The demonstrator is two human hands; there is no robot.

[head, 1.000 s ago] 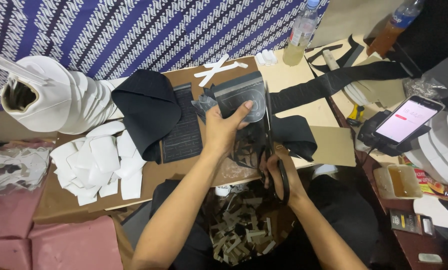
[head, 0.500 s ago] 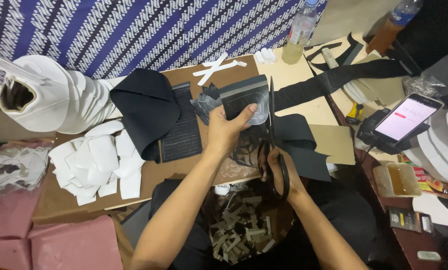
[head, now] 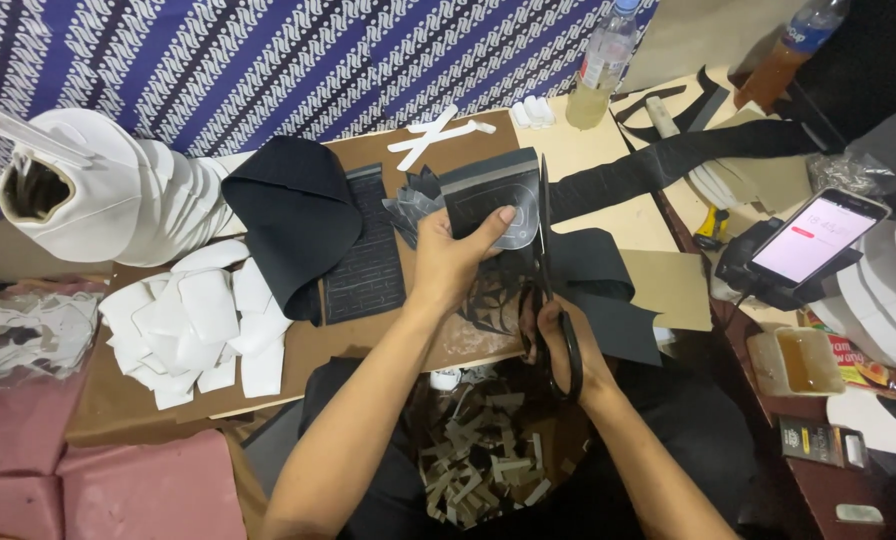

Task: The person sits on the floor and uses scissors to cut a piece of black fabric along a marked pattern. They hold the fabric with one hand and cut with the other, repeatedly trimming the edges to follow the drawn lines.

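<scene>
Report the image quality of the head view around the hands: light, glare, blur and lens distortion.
Head view: even indoor light with soft shadows; the left hand on the black piece and the right hand in the scissors are fairly sharp; the phone screen glows bright and washed out; the wide lens bends the edges, so the bottle leans.

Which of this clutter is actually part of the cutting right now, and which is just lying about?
In use:
- left hand holding the black sheet
- right hand working the scissors
- scrap pile below

Lying about:
- white cut pieces
- phone
- two bottles
- black fabric roll
</scene>
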